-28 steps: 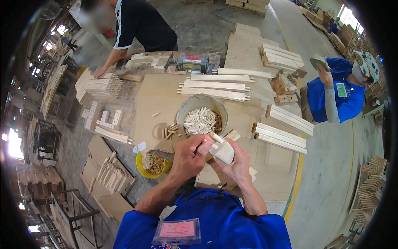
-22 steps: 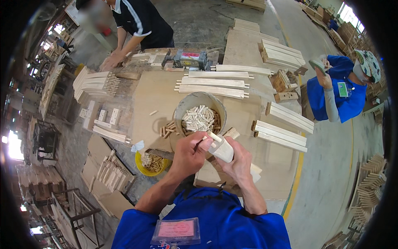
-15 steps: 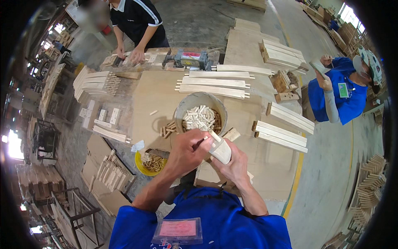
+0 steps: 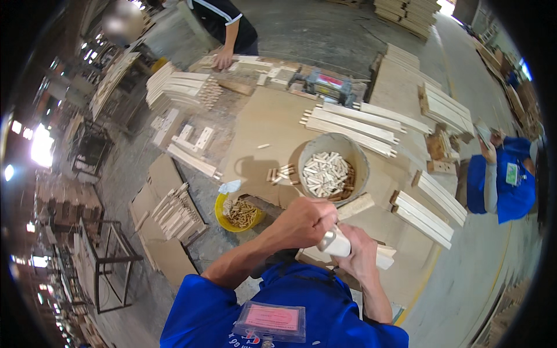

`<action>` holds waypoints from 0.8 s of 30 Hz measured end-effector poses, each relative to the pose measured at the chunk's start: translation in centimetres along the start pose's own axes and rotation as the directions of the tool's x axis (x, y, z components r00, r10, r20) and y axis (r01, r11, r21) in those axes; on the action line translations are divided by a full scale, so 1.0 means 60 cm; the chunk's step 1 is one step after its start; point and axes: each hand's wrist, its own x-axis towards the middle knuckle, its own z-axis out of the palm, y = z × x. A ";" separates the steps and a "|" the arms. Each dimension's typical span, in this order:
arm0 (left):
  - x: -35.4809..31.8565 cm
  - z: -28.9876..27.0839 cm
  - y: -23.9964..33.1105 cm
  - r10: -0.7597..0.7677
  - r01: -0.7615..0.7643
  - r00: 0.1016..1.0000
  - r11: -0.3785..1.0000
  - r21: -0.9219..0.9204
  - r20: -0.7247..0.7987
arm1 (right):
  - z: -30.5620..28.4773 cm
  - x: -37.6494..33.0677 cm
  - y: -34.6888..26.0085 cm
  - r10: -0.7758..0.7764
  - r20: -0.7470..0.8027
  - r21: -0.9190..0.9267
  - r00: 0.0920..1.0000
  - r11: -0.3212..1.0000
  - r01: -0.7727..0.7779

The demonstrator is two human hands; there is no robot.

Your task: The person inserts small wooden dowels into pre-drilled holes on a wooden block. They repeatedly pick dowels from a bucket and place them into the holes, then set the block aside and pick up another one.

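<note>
My right hand grips a pale wooden piece with a rounded end, held above the front edge of the bench. Against the upper end of that piece, my left hand is closed in a fist. Its fingers hide the end face and whatever they may hold there. Just beyond my hands stands a round grey bucket with many pale wooden dowels inside. Several loose dowels lie on the cardboard left of the bucket.
A yellow bucket of darker dowels sits lower left. Long wooden rails with dowelled ends lie behind the grey bucket, near a bench grinder. More rails lie at right. One co-worker's hand rests across the bench; another person stands right.
The view has swung, so the bench sits further right. My left fist now covers the piece's end, where dowels stuck out before. The co-worker across the bench shows one hand instead of two.
</note>
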 end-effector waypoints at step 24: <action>-0.036 0.011 -0.473 -0.519 0.508 0.814 0.854 -0.112 -0.261 | 0.009 0.004 0.038 0.191 0.169 0.111 0.967 0.971 -0.211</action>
